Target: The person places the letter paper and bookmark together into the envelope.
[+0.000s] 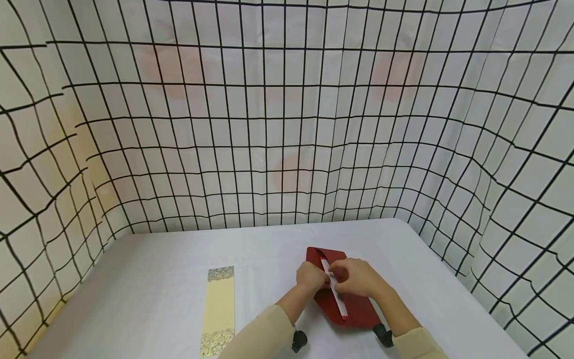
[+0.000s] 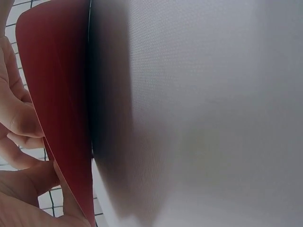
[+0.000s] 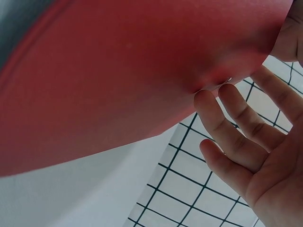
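A red envelope [image 1: 358, 311] lies slanted on the white table, with a narrow white strip [image 1: 339, 305] along it whose ends are reddish. My left hand [image 1: 310, 275] grips the envelope's left part beside the strip. From the other side my right hand [image 1: 358, 277] pinches at the middle of the strip with thumb and index finger; the exact contact is hard to make out. In the right wrist view, other fingertips [image 3: 204, 97] touch the red paper's edge. The left wrist view has the envelope [image 2: 57, 104] standing tilted off the table, fingers at its edge.
Left of the hands, a long pale yellow card [image 1: 218, 304] with grey and gold patterned ends lies flat on the white table [image 1: 148, 294]. Walls of white cloth behind black netting [image 1: 287, 134] stand at the back and both sides.
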Demonstrator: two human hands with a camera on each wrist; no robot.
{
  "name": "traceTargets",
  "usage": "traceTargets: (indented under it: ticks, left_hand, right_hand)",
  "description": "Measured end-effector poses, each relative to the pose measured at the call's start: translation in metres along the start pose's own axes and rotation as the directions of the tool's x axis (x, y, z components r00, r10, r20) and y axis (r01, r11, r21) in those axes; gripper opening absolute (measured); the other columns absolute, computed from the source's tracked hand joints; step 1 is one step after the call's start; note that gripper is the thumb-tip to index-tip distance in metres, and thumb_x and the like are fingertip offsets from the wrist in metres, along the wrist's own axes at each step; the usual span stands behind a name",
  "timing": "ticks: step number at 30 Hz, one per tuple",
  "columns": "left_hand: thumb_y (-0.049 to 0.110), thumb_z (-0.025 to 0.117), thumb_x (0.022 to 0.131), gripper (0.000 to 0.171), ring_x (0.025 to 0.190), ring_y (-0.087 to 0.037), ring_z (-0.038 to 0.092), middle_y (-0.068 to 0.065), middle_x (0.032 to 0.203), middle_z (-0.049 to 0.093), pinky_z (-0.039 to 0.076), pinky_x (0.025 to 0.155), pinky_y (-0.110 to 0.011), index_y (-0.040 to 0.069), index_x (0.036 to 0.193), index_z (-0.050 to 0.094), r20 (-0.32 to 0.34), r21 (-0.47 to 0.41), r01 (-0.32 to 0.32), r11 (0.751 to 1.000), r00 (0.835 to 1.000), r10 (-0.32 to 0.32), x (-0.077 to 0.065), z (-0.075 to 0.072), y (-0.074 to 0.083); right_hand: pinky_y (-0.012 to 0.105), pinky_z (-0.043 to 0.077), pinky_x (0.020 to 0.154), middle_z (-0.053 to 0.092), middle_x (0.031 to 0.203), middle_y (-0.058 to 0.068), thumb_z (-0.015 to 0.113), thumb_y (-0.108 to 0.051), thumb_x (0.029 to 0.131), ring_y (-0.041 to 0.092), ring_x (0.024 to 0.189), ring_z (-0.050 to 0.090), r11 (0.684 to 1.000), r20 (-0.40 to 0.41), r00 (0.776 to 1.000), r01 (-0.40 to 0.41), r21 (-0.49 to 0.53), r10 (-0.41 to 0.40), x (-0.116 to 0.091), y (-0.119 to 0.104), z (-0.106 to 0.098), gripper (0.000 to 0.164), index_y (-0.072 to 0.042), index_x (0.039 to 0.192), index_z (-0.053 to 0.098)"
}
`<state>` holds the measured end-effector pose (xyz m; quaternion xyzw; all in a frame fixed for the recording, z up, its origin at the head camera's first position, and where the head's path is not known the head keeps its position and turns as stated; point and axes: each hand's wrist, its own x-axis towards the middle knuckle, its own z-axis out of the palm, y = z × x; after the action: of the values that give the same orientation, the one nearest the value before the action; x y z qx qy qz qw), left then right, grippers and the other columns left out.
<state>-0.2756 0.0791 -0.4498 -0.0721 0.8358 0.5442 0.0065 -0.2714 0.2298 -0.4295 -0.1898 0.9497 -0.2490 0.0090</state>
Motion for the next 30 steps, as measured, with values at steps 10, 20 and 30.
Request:
traceTargets:
  ticks: [10, 20, 30]
  left_hand:
    - [-0.009, 0.069, 0.070, 0.019, 0.045, -0.016, 0.064, -0.007, 0.046, 0.059, 0.053, 0.046, -0.025, 0.000, 0.053, 0.066, 0.099, -0.116, 0.029, 0.993, 0.995, -0.017, 0.002, -0.001, -0.003]
    - [-0.004, 0.074, 0.076, 0.009, 0.052, -0.013, 0.065, -0.004, 0.052, 0.062, 0.055, 0.053, -0.025, -0.002, 0.068, 0.074, 0.193, -0.075, -0.039, 0.996, 0.980, 0.052, -0.007, -0.017, 0.000]
    - [-0.004, 0.066, 0.084, 0.008, 0.070, -0.021, 0.069, -0.012, 0.076, 0.068, 0.058, 0.069, -0.031, -0.010, 0.090, 0.067, 0.299, -0.290, -0.010, 0.957, 0.949, 0.100, 0.001, -0.047, -0.001]
  right_hand:
    - [0.045, 0.049, 0.079, 0.066, 0.101, -0.003, 0.074, -0.014, 0.071, 0.017, 0.091, 0.055, 1.000, -0.005, 1.000, 0.005, 0.003, -0.005, 0.000, -0.001, 0.002, 0.037, -0.017, 0.108, 0.070]
    - [0.043, 0.049, 0.077, 0.066, 0.099, -0.006, 0.074, -0.015, 0.070, 0.016, 0.090, 0.056, 1.000, -0.011, 1.000, 0.002, -0.009, -0.003, 0.000, 0.002, 0.004, 0.039, -0.017, 0.109, 0.070]
    - [0.039, 0.048, 0.071, 0.063, 0.092, -0.008, 0.075, -0.015, 0.071, 0.014, 0.083, 0.053, 1.000, -0.012, 1.000, -0.003, -0.006, 0.003, -0.001, 0.002, 0.004, 0.037, -0.019, 0.107, 0.070]
